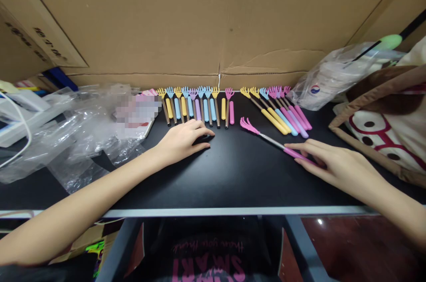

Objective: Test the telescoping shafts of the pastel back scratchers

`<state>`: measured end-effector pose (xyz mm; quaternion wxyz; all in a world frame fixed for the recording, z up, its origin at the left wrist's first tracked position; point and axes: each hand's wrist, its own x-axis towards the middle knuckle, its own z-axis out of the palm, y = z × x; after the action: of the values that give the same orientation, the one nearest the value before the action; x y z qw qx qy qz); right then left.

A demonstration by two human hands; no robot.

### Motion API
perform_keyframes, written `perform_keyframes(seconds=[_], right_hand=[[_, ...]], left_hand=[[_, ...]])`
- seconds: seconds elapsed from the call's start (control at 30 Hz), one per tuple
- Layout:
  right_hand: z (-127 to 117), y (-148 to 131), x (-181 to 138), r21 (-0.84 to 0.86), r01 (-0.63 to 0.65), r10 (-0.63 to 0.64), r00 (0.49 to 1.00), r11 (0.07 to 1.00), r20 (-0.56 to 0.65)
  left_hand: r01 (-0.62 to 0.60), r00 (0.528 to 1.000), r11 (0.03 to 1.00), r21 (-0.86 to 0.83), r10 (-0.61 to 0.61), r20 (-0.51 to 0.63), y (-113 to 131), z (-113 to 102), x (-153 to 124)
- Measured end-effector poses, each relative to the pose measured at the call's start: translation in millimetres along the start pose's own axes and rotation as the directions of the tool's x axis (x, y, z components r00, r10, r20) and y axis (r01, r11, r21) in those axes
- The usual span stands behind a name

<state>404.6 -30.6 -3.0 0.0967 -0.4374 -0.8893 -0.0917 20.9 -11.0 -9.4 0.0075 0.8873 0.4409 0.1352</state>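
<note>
Over the tabletop [213,180], the right hand [337,166] pinched a pink back scratcher [272,142] by its handle [296,154], seemingly light, stiff and best held there; the left hand [179,141], loosely parted, held nothing

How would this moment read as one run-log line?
left hand: empty, near left row; right hand: holding pink scratcher by handle; left row: handles beside rods; right group: handles on rods

Backscratchers [286,121] on tbl [213,180], plastic pkg [86,122] L, bag [382,91] R, cardbd [199,20] behind
</note>
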Motion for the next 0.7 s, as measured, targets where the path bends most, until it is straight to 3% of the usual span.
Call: perform_keyframes(seconds=[0.2,0.53,0.7], right_hand=[[8.1,-6.8,23.8,-0.101,-0.010,0.005,0.999,0.995,-0.045],[24.3,-17.9,104.6,-0.280,-0.011,0.014,1.000,0.960,0.008],[29.7,-11.8,129.5,-0.350,0.060,-0.060,0.998,0.935,0.009]], left_hand=[[-0.023,0.999,0.997,0.074,0.025,-0.027,3.0,1.3,-0.3],[-0.050,0.998,0.996,0.073,0.052,-0.032,3.4,4.4,0.0],[-0.088,0.995,0.991,0.099,0.093,-0.044,3.3,3.6,0.2]])
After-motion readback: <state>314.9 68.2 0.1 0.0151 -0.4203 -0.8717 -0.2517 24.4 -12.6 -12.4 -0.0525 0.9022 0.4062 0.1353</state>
